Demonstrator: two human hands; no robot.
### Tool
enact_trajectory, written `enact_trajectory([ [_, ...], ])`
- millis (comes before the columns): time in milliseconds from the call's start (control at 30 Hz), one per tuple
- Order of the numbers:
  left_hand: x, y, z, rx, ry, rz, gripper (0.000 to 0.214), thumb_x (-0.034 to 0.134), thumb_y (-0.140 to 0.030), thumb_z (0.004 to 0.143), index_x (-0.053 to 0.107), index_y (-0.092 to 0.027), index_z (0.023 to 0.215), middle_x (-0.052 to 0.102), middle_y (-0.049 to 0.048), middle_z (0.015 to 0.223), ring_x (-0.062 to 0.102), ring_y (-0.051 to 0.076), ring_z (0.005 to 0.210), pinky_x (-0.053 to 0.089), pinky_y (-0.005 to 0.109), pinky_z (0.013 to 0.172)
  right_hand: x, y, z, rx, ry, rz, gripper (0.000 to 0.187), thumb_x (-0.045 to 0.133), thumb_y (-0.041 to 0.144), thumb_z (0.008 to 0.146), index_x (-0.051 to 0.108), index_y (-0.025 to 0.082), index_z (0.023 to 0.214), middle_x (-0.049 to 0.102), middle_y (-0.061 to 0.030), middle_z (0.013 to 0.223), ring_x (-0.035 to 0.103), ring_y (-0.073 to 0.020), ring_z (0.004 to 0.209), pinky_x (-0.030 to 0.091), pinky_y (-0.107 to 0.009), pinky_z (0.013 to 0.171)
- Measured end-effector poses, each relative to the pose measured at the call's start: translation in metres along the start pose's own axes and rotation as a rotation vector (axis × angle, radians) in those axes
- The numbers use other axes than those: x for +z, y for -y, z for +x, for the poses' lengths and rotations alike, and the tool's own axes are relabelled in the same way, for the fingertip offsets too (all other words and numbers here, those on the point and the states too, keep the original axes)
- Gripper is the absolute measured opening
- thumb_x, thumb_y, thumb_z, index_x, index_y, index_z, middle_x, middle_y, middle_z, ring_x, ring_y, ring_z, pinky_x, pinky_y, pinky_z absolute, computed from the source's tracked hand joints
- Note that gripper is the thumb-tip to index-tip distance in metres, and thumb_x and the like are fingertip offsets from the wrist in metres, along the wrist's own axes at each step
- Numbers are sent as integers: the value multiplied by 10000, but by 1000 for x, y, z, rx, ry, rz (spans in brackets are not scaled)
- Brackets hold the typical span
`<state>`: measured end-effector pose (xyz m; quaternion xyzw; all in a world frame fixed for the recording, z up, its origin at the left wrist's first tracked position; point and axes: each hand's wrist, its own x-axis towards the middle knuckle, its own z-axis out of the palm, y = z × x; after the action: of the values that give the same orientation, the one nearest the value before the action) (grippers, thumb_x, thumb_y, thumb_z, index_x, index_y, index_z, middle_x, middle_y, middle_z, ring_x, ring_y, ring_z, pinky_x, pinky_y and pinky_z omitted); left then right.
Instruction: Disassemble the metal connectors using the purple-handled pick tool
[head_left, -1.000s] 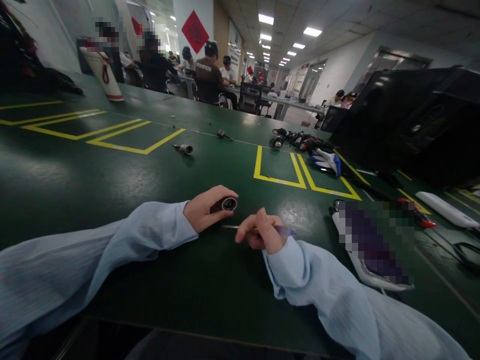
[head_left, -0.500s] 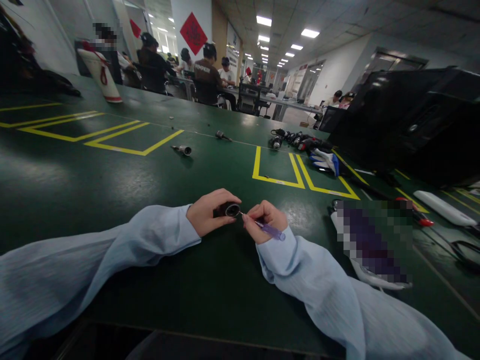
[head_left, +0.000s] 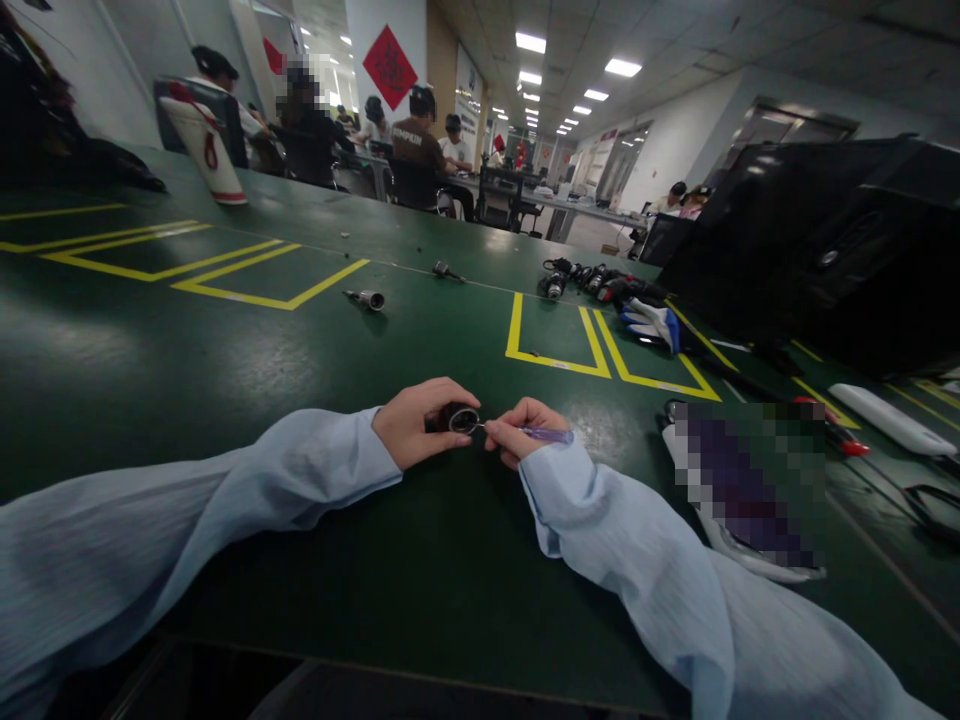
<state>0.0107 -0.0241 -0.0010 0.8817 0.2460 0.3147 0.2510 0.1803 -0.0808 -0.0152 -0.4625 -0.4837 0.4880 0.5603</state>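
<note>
On the green table (head_left: 225,350), far off at ten o'clock from the hands, a white cup (head_left: 206,150) stands near the far edge. A metal socket (head_left: 367,298) lies on its side at eleven o'clock, well apart from the work.

The left hand (head_left: 411,432) rests on the table, with thumb and fingers closed around a dark cylindrical part (head_left: 459,419). The part lies sideways, its ringed open end facing three o'clock. Just beside it the right hand (head_left: 517,438) pinches a slim screwdriver (head_left: 546,435) with a clear purple handle. The shaft points to nine o'clock, straight at the part's mouth. The tip seems to sit at or just inside the ring, but it is too small to tell whether it touches anything within.

The step in hand looks like fine work with the tip inside the part's open end. Carrying that on calls for the left hand to hold the part steady and keep it from rolling. The right hand needs small, light movements, with the shaft kept in line with the opening.

A yellow tape box (head_left: 555,360) lies at one o'clock. Beyond it at two o'clock is a blue and white glove (head_left: 652,322).
</note>
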Motion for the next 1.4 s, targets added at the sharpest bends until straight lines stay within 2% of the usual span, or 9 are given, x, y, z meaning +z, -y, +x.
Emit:
enact_trajectory([
  [67,1,1,0,-37,-6,-32,297,608,-275,707,551,-148,970,549,53,907,563,142,765,493,260,644,3,3,-1,-7,4,37,289,676,351,625,445,181,589,595,45,486,349,-26,282,256,-158,296],
  [200,2,4,0,-55,-3,-82,303,602,-266,706,541,-145,978,539,54,915,563,134,745,495,258,634,9,4,-5,-130,-12,-72,269,718,323,588,492,176,586,553,51,437,465,-54,363,355,-166,367],
  [300,3,6,0,-49,-2,-94,308,595,-268,707,536,-146,984,544,58,915,564,135,740,492,255,626,10,3,-11,-146,11,-106,213,722,297,585,559,164,619,582,26,489,465,-57,387,374,-179,381],
  [467,2,7,0,-64,-7,-83,303,596,-275,707,539,-151,978,545,54,909,566,132,719,492,252,607,3,7,-15,-160,85,-66,244,582,376,725,662,150,771,675,-58,686,492,-84,470,417,-210,417],
  [600,1,7,-1,-97,-7,-110,318,621,-268,693,539,-151,977,549,57,920,580,146,750,500,268,628,-2,6,-12,-204,80,-82,285,479,352,796,686,159,763,662,-53,660,467,-82,451,400,-212,409],
  [700,1,8,1,-144,-4,-226,339,632,-255,682,518,-144,981,570,51,890,597,150,750,504,275,638,-3,0,-8,-203,107,31,220,509,311,774,678,170,772,660,-40,657,483,-85,468,416,-214,435],
  [900,0,8,3,-222,-22,-406,369,651,-212,658,505,-132,988,598,65,922,613,158,815,508,304,716,-4,-3,-3,-84,150,276,138,588,296,710,640,169,718,679,-43,691,514,-96,508,457,-229,480],
  [1200,2,12,2,-163,-58,-342,361,654,-214,658,522,-123,981,584,77,928,608,169,827,512,320,726,-5,1,-9,-217,83,-61,226,513,350,755,652,171,752,645,-49,679,534,-119,536,445,-267,509],
  [1400,-1,9,3,-138,-48,-279,334,633,-211,672,532,-126,978,559,77,938,601,176,839,511,341,736,-3,-1,-9,-205,103,-88,240,527,371,772,670,178,785,634,-39,659,527,-108,524,446,-251,499],
])
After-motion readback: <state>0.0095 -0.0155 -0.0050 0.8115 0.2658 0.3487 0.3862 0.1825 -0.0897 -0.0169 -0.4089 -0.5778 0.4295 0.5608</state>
